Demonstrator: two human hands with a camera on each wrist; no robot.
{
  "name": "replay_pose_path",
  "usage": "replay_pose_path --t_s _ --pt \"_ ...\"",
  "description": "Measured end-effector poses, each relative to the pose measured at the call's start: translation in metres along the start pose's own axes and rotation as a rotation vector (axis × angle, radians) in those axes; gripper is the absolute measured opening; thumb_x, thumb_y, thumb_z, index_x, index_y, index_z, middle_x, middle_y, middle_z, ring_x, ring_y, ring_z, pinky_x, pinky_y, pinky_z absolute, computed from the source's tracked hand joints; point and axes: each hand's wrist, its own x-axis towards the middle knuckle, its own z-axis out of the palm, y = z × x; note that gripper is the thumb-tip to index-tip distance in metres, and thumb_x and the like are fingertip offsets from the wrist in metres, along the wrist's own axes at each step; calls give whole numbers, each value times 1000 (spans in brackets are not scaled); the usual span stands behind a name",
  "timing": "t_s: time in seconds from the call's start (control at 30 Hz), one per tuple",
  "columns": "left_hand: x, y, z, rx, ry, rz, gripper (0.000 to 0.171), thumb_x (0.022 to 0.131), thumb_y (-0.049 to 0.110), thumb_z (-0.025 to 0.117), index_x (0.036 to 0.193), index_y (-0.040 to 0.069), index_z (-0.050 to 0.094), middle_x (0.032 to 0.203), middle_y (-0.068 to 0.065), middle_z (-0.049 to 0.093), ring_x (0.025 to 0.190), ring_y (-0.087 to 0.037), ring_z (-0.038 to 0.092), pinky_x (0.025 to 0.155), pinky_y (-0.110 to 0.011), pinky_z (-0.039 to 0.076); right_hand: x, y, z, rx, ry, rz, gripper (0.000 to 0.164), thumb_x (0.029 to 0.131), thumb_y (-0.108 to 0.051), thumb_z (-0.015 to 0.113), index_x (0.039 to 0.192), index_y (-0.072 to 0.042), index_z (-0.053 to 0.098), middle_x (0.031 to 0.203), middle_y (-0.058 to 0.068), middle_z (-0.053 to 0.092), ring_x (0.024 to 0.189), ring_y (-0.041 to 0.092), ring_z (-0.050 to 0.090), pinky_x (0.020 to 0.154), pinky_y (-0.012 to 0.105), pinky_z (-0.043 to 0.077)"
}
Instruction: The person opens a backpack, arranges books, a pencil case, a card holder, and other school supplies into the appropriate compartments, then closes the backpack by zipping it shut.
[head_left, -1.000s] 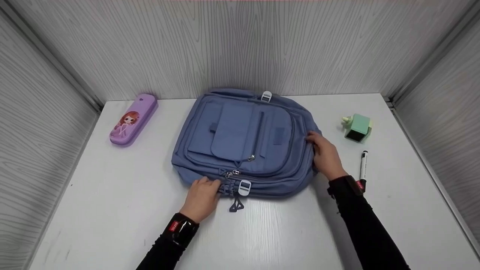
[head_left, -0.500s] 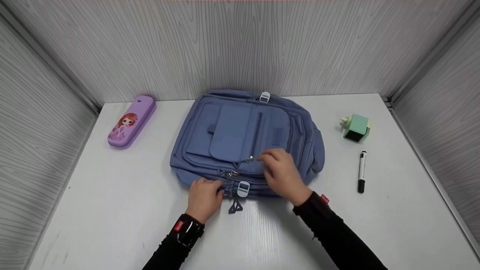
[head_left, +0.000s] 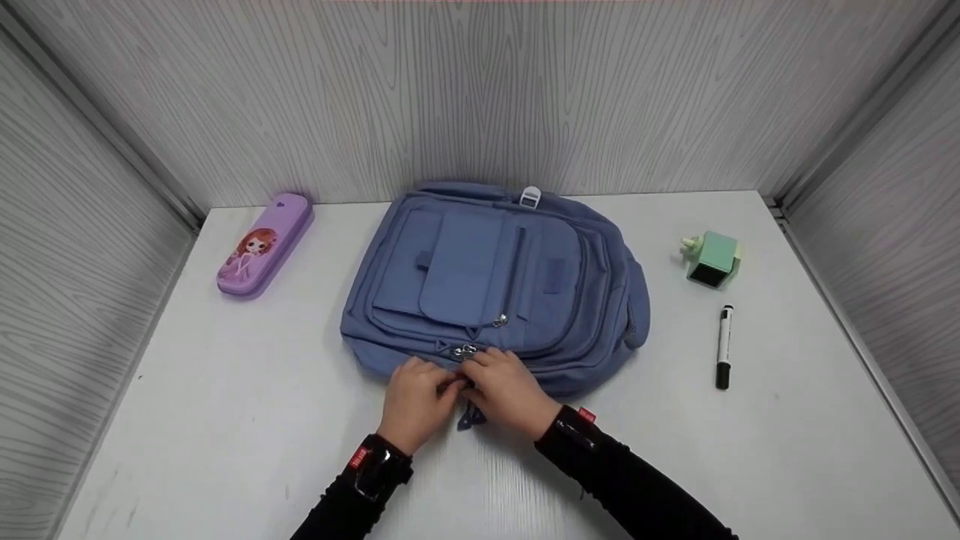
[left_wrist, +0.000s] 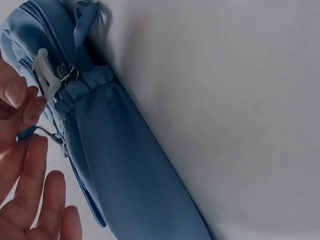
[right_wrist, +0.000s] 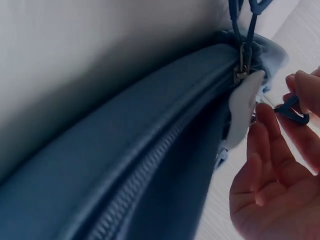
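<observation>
A blue backpack point(head_left: 465, 262) lies flat with its pocketed front facing up. At its near edge my left hand point(head_left: 416, 401) and right hand point(head_left: 510, 390) meet, fingertips close together. In the right wrist view the left hand point(right_wrist: 307, 95) pinches a blue triangular zipper pull point(right_wrist: 285, 109). My right hand point(right_wrist: 270, 190) has its curled fingertips beside the pull's cord and the white strap buckle point(right_wrist: 245, 107); whether they pinch anything is hidden. Two more triangular pulls point(head_left: 471, 420) hang over the edge. Zipper teeth point(right_wrist: 150, 160) run along the bag's side.
A purple pencil case point(head_left: 262, 247) with a printed doll lies at left on the white table point(head_left: 225, 390). On the right are a small green box-like thing point(head_left: 712, 259) and a black-and-white marker point(head_left: 724, 346). Grey wood-grain panels point(head_left: 480, 90) enclose the back and sides.
My right hand has left the bag's right side and moved left to the near edge, joining the left hand. The left hand has stayed close to its spot. The bag has barely shifted.
</observation>
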Motion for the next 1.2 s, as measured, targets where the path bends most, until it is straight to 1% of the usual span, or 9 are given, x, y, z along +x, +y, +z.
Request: replay_pose_path --t_s 0.1,0.23,0.33,0.43,0.53,0.63,0.77,0.93,1.2 --pt "2 -7 0 27 1 28 9 83 19 78 83 10 77 79 -3 73 76 -21 60 68 -38 47 1 2 3 80 -23 15 10 90 -21 72 94 -12 68 90 2 70 83 19 62 73 34 51" --pt "6 -21 0 122 13 67 19 80 10 78 98 8 75 99 -8 70 93 -27 63 78 -43 51 0 2 3 201 -53 53 3 89 -10 70 92 -10 68 89 5 67 84 21 63 78 35 53" --pt "8 -28 1 170 -18 98 31 79 6 78 110 7 73 111 -11 68 104 -31 63 88 -47 52 -2 1 2 264 -56 107 3 89 -7 69 90 -9 68 87 7 66 83 21 62 76 33 53" --pt "10 -32 5 192 -41 128 35 81 4 75 115 8 72 115 -12 69 107 -32 64 93 -49 53 -2 -1 2 292 -39 173 6 90 -11 70 87 -9 66 84 6 65 80 20 62 72 31 52" --pt "12 -34 9 208 -38 152 35 82 2 73 117 7 71 115 -12 70 107 -31 66 95 -48 53 -2 0 3 303 -1 209 10 91 -13 70 86 -9 63 82 6 65 76 19 63 69 30 52" --pt "14 -35 11 211 -23 159 37 80 2 73 116 7 70 112 -12 71 105 -31 67 97 -47 53 -2 2 5 314 42 223 8 92 -8 67 98 -8 61 88 8 70 79 21 67 71 34 55" --pt "15 -36 14 198 -5 144 37 76 4 76 112 6 68 106 -12 71 101 -31 68 95 -46 54 -7 7 4 315 70 237 22 90 -1 64 110 -9 59 94 11 74 84 26 70 74 40 57" --pt "15 -37 18 206 3 137 35 72 7 82 101 5 64 98 -11 69 95 -30 68 90 -44 56 -23 17 -7 285 115 246 17 83 5 62 96 -6 65 85 10 73 79 24 70 70 39 57" --pt "15 -37 16 233 -7 111 33 71 6 83 98 4 64 93 -10 67 91 -30 67 85 -43 57 -53 39 -34 208 201 301 16 76 9 61 77 -7 62 69 4 66 64 15 63 59 29 52"
